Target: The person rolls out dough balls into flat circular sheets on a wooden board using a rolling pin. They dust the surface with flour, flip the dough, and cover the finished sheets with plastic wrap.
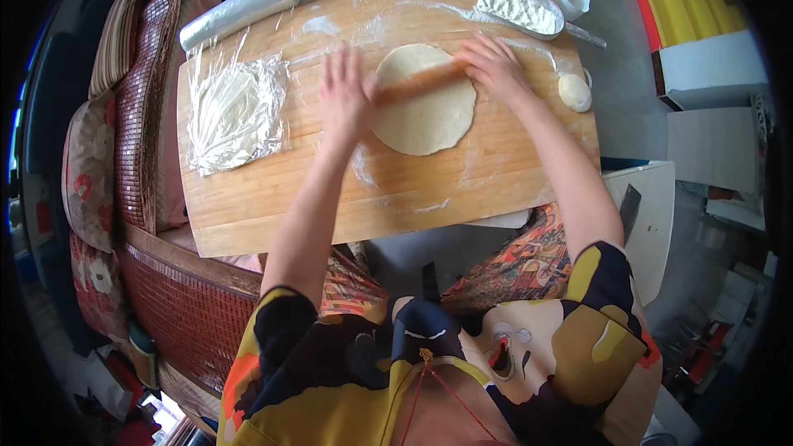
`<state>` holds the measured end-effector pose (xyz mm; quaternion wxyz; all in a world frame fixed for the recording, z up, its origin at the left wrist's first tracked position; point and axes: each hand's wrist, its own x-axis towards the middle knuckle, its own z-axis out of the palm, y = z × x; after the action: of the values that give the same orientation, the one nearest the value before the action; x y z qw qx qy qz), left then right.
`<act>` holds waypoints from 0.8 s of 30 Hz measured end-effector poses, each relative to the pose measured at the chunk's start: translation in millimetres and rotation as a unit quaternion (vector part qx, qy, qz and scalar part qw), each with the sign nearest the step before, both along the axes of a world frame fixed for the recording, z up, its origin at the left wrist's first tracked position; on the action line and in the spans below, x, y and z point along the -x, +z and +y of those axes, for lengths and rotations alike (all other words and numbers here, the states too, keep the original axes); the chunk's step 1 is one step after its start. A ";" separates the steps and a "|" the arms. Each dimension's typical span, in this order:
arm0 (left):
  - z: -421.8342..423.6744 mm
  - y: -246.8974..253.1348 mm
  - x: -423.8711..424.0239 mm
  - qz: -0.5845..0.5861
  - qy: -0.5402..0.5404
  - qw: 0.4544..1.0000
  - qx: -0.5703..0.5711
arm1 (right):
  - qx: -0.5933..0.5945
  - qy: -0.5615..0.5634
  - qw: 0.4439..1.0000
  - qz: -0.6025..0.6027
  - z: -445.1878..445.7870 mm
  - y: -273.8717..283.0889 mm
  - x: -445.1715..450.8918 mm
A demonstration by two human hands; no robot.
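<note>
A wooden rolling pin (422, 82), blurred by motion, lies slantwise across the upper part of a flat round sheet of dough (427, 121). My left hand (346, 96), also blurred, rests on the pin's left end with its fingers stretched forward. At the pin's other end is my right hand (495, 68), its fingers extended over it. Both hands hide the tips of the pin. Beneath the dough is a wooden board (403, 189) marked with streaks of flour.
Plastic film covers flat pale dough (232, 114) on the board's left, below a roll of cling film (238, 11). A metal scoop (585, 36) of white flour (517, 9) lies at the far right. Near the right edge sits a dough ball (575, 93). A sofa (186, 303) stands left.
</note>
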<state>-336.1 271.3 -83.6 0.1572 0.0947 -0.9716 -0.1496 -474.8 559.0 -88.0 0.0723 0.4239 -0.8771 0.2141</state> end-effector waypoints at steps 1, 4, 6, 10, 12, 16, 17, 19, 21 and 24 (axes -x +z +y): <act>21.7 -1.4 -25.5 -0.009 -0.044 0.999 0.009 | 0.003 0.009 1.000 -0.021 19.4 1.2 -5.8; 81.0 17.7 -118.6 -0.099 -0.160 0.982 -0.007 | -0.009 0.022 0.998 -0.056 64.1 11.4 -61.8; 80.3 24.8 -127.1 -0.118 -0.155 0.980 -0.028 | -0.041 0.018 0.998 -0.035 65.3 30.1 -87.7; 4.4 5.0 -24.3 0.006 0.005 1.000 0.002 | -0.027 0.012 0.999 0.016 6.5 27.6 -32.2; -23.7 13.6 25.4 0.054 0.079 0.995 -0.017 | -0.013 0.001 0.999 0.051 -22.7 11.3 5.5; 6.1 -0.9 41.5 0.011 -0.004 1.000 -0.005 | -0.044 -0.024 0.999 0.013 7.7 -1.4 15.3; 23.1 -2.1 15.3 0.005 -0.053 0.998 0.022 | -0.018 -0.016 1.000 -0.012 29.2 -6.2 -0.8; 61.9 13.1 -59.7 -0.032 -0.151 0.986 0.064 | -0.014 -0.003 1.000 -0.023 63.4 -2.0 -48.2; 88.2 31.9 -119.2 -0.155 -0.211 0.965 -0.030 | -0.042 0.000 0.999 -0.005 72.3 16.5 -72.9; 58.0 12.5 -90.2 -0.107 -0.147 0.983 0.042 | -0.050 -0.010 0.999 0.006 46.3 21.9 -69.8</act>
<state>-245.9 329.3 -71.1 0.0327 -0.0400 -0.9915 -0.1194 -405.0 605.2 -66.1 0.0586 0.4198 -0.8902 0.1671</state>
